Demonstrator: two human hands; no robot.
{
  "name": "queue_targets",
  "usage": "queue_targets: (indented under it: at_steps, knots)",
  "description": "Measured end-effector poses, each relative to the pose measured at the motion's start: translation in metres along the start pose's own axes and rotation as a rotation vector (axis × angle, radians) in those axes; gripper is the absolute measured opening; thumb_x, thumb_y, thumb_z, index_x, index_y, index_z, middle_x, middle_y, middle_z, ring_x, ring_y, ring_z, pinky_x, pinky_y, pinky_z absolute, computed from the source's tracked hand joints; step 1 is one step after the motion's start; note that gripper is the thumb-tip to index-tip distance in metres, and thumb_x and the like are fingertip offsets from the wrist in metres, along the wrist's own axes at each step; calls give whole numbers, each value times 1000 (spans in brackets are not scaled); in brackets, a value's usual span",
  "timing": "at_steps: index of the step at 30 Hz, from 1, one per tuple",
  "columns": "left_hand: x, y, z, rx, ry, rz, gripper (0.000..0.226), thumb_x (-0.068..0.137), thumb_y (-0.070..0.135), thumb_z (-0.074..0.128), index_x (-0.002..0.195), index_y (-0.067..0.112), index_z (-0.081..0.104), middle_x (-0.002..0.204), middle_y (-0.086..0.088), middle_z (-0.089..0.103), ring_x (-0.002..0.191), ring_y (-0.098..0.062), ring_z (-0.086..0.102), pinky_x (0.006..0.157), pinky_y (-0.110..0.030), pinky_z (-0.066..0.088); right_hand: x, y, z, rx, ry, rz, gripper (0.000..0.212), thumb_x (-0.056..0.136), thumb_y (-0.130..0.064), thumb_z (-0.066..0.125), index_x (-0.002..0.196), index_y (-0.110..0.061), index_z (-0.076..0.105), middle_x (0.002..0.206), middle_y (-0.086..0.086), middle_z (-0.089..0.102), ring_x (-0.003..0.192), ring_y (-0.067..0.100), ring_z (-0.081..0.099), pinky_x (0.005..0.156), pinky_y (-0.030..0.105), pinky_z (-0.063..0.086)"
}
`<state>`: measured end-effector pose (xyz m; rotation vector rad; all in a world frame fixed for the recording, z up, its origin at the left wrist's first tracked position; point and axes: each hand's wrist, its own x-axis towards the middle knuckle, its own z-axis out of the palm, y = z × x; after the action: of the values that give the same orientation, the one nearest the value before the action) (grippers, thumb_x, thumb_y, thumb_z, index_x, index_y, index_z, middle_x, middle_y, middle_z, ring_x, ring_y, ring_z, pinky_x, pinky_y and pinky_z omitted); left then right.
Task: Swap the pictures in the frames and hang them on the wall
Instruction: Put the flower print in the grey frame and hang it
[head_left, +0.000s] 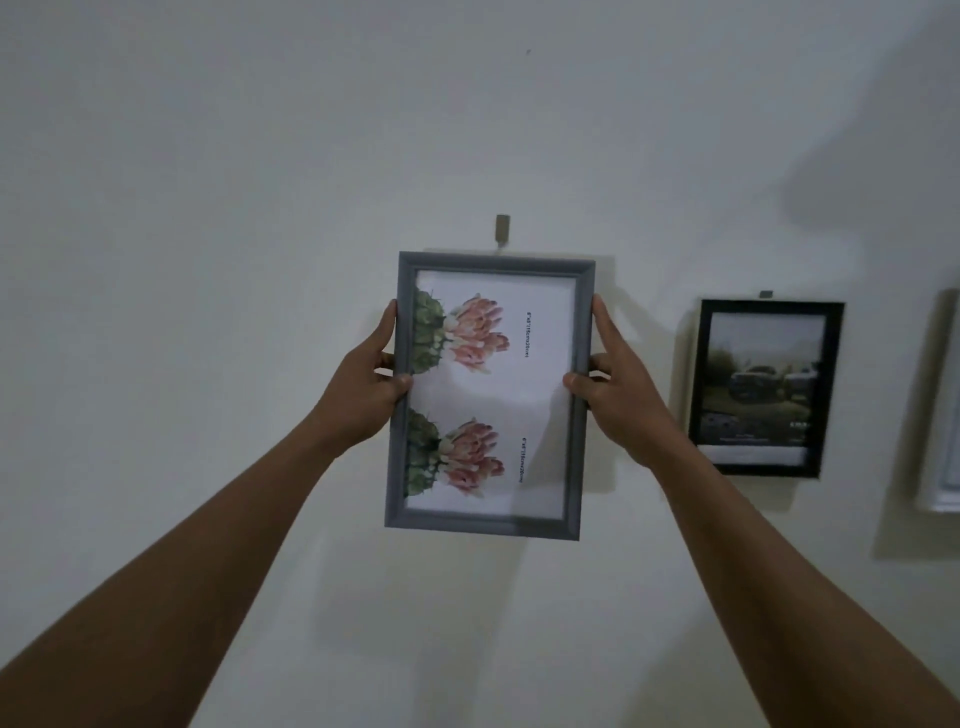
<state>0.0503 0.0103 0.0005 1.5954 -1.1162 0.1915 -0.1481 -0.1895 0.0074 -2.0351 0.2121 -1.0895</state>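
Both arms stretched forward and up. Left hand (363, 387) grips grey frame (582, 395) at left edge, thumb on front; right hand (623, 395) same at right edge. Flower picture (483, 395) between grips. Hook (502, 231) just above frame top. Black frame (831, 389) hangs on wall (208, 208), right of right grip.

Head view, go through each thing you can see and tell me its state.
Grey frame, held at the wall, slightly tilted, top just under the hook.
Flower picture, in the grey frame, turned sideways.
Hook, on the wall; carrying the frame or not, cannot tell.
Black frame, hanging on the wall, picture inside.
Left hand, grips grey frame's left edge.
Right hand, grips its right edge.
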Motion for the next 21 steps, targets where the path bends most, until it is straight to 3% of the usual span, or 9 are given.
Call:
queue_targets:
  at_steps: [2,8,12,16,21]
  knots:
    - [17,0,0,2,17,31,80,96,8,54,149,50,11,108,5,58,91,-15,63,70,-21,53,16,-5,1,-47,35,-11,86,98,-7,57,154,-46,4,113,-2,61,99,9,61,74,17,48]
    - [47,-5,1,-12,43,69,82,95,4,53,149,48,11,103,14,56,92,-4,59,74,-17,50,43,-11,4,-145,62,-46,88,98,-7,55,155,-41,-1,138,4,53,113,15,56,92,30,47]
    - [50,-11,2,28,62,87,84,94,5,52,148,52,8,102,15,58,94,-5,58,79,-23,50,45,-2,8,-144,84,-40,87,99,-7,54,155,-42,-2,137,2,53,108,14,57,90,28,48]
    - [48,-12,4,66,94,91,83,94,5,52,148,52,9,98,13,58,87,-4,57,68,-13,44,46,4,10,-141,97,-33,87,99,-6,54,155,-43,-2,127,-7,51,96,3,57,81,18,47]
    - [49,-7,4,97,111,86,83,94,6,51,148,51,7,102,8,59,86,0,55,61,-5,39,50,3,11,-150,117,-44,87,99,-6,54,155,-43,-1,136,0,52,103,11,58,90,29,49]
